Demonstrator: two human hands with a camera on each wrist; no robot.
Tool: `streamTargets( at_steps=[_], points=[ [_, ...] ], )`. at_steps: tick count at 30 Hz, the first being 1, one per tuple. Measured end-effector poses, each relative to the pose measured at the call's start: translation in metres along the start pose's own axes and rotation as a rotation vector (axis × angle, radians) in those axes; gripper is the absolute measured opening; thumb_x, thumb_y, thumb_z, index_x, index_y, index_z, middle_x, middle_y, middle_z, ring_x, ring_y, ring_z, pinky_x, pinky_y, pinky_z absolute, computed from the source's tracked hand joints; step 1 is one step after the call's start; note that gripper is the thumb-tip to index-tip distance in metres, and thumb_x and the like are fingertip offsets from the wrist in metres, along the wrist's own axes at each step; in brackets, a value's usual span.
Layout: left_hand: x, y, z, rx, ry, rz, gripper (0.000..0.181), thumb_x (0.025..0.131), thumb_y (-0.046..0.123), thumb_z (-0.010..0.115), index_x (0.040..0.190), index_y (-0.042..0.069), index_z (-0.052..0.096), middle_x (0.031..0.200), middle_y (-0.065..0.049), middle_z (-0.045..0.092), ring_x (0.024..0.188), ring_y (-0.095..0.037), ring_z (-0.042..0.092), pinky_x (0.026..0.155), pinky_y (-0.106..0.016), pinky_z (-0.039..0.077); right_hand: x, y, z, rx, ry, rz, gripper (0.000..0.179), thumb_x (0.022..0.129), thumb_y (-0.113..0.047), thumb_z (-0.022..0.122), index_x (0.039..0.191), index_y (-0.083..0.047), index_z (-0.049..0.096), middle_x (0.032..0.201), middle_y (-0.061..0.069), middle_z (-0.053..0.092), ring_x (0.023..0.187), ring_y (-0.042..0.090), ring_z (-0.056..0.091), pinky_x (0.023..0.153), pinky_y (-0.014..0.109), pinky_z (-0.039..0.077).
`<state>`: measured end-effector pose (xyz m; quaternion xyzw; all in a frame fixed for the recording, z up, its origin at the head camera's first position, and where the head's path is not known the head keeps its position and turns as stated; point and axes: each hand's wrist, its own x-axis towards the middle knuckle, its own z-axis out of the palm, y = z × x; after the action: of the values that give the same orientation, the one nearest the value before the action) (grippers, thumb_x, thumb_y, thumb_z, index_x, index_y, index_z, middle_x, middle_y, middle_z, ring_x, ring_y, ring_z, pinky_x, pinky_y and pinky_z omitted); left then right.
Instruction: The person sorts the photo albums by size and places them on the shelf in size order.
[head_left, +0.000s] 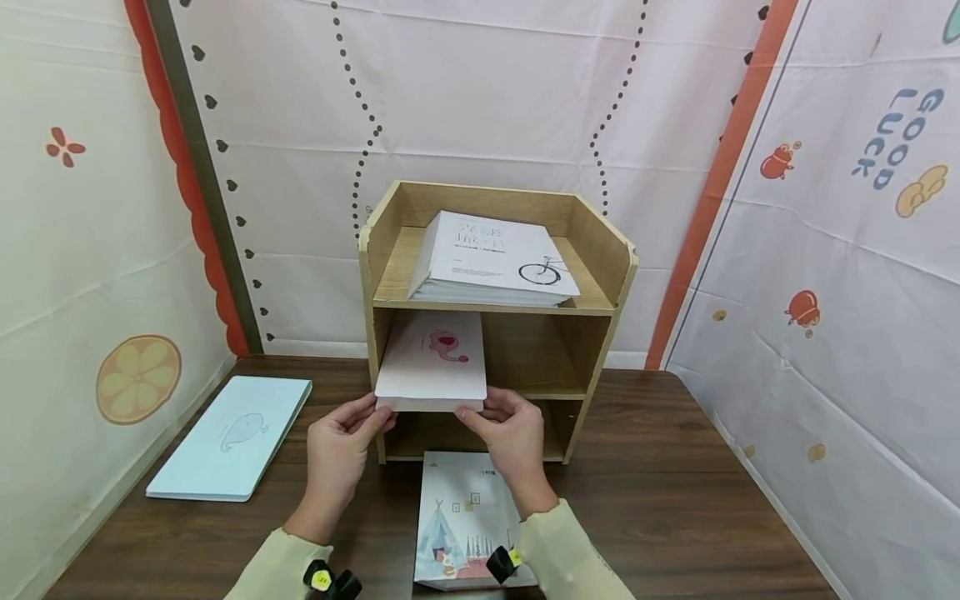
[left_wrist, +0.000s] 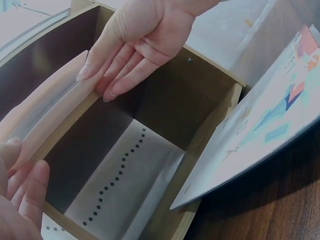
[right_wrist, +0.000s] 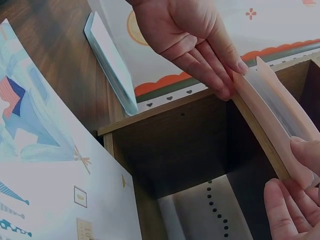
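Observation:
A pale pink notebook (head_left: 405, 358) with a pink elephant drawing lies partly inside the left side of the wooden shelf's (head_left: 592, 395) middle compartment. Its near end sticks out past the shelf front. My left hand (head_left: 339, 454) pinches the near left corner, thumb on top and fingers underneath. At the near right corner my right hand (head_left: 512, 435) grips in the same way. Both wrist views show the notebook's pink covers (left_wrist: 65, 107) slightly parted at that edge, with paler pages (right_wrist: 270, 102) between them, just at the shelf board.
White books (head_left: 487, 250) with a bicycle drawing are stacked on the top shelf. A light blue notebook (head_left: 232, 442) with a whale drawing lies at left on the brown table (head_left: 675, 500). In front of the shelf, under my forearms, is a tent-illustrated book (head_left: 465, 517). Printed cloth (head_left: 480, 92) surrounds the table.

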<state>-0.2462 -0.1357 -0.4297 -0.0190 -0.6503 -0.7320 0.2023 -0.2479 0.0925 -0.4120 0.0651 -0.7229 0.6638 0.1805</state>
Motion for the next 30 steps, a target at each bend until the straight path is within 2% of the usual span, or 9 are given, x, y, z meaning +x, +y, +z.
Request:
streamTargets(
  at_steps=[8,16,22,30],
  points=[
    [0.0,-0.003,0.002,0.019,0.035,0.051,0.03,0.089,0.007,0.079,0.116,-0.004,0.075,0.101,-0.007,0.079,0.08,-0.014,0.078,0.075,-0.03,0.064,0.001,-0.002,0.002,-0.012,0.024,-0.008,0.04,0.075,-0.02,0.093,0.11,-0.008,0.077,0.1,0.01,0.077,0.086,0.019,0.071,0.072,0.017,0.06],
    [0.0,-0.003,0.0,0.091,0.03,0.087,0.028,0.091,0.01,0.078,0.116,-0.002,0.075,0.11,-0.023,0.076,0.078,-0.011,0.077,0.074,-0.027,0.064,0.003,0.0,-0.002,-0.019,-0.02,-0.024,0.037,0.08,-0.018,0.089,0.113,-0.007,0.076,0.103,0.011,0.077,0.09,0.02,0.072,0.077,0.02,0.062],
    [0.0,-0.001,-0.002,0.126,0.013,0.088,0.028,0.093,0.014,0.076,0.118,0.0,0.075,0.11,-0.022,0.076,0.08,-0.011,0.078,0.074,-0.024,0.063,0.003,0.002,-0.007,-0.031,-0.062,-0.028,0.036,0.083,-0.021,0.087,0.115,-0.009,0.077,0.106,0.009,0.077,0.092,0.017,0.073,0.08,0.021,0.062],
    [-0.002,0.003,-0.003,0.142,-0.006,0.062,0.029,0.093,0.019,0.076,0.118,0.002,0.076,0.107,-0.022,0.077,0.081,-0.014,0.078,0.075,-0.025,0.064,0.0,0.001,-0.011,-0.062,-0.051,-0.022,0.027,0.083,-0.027,0.087,0.106,-0.016,0.08,0.103,0.004,0.078,0.087,0.015,0.073,0.076,0.022,0.063]
  ],
)
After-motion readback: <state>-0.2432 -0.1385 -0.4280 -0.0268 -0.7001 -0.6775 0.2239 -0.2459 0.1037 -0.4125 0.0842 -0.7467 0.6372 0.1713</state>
